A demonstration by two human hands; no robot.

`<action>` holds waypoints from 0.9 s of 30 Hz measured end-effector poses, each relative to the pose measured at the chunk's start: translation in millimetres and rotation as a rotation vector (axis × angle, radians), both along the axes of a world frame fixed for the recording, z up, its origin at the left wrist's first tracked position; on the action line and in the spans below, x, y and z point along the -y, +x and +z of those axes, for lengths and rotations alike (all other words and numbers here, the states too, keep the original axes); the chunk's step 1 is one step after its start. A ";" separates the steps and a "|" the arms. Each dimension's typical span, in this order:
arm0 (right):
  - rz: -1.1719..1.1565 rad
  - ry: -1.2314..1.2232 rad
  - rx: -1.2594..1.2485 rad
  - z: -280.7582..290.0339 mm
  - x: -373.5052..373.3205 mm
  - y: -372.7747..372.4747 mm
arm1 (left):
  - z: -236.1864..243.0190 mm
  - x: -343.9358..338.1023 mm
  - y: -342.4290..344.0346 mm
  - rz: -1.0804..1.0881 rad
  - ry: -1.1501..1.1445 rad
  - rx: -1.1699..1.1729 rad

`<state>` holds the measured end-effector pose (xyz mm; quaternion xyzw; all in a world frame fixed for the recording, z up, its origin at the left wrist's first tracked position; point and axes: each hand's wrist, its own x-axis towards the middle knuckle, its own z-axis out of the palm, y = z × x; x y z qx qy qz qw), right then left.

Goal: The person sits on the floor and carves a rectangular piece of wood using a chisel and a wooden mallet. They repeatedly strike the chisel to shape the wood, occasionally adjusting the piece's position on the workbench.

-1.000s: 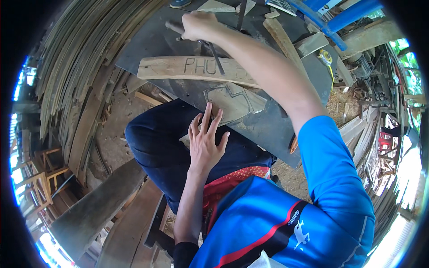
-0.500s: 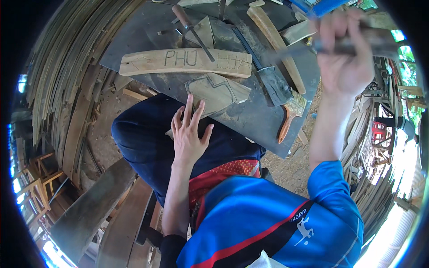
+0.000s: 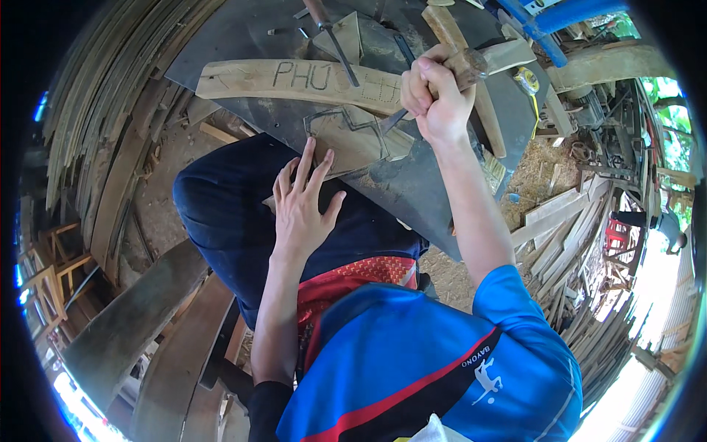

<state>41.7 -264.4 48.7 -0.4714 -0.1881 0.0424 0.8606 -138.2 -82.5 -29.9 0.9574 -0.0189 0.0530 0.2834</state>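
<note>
My left hand (image 3: pixel 298 206) has its fingers spread, the fingertips on a flat piece of wood (image 3: pixel 346 144) with a dark zigzag outline on its surface. This piece lies at the table's near edge, just over my knee. My right hand (image 3: pixel 438 99) is closed round the wooden handle of what looks like a chisel (image 3: pixel 394 119). Its metal blade points down and left, close to the outlined piece; whether the tip touches is hard to make out. Behind lies a curved board (image 3: pixel 243 79) with dark lettering. A second chisel (image 3: pixel 337 48) with a wooden handle rests across that board.
The dark table (image 3: pixel 243 33) also carries long wooden strips (image 3: pixel 490 121) and a yellow tape measure (image 3: pixel 527 81). Blue metal bars (image 3: pixel 545 33) stand at the far right. Stacked planks (image 3: pixel 110 96) rise on the left, with a bench (image 3: pixel 184 361) below. Another person (image 3: pixel 669 227) is at far right.
My right hand has come down and left with the chisel from the upper right, to beside the outlined wood. My left hand stays spread on the wood. The right forearm now covers the orange-handled saw.
</note>
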 end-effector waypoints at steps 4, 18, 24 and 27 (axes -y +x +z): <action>0.047 -0.003 -0.013 0.1 2.0 3.2 | 1.2 0.5 1.4 0.001 -0.011 -0.012; 0.072 -0.012 0.004 -12.4 10.6 -0.3 | 49.7 -8.0 35.8 -0.025 -0.058 0.172; 0.020 -0.454 -0.024 9.1 8.3 -12.6 | 136.1 36.4 117.8 -0.241 -0.417 0.417; -0.059 -0.636 0.409 -2.1 11.8 -9.7 | 147.7 55.4 151.7 -0.383 -0.447 0.325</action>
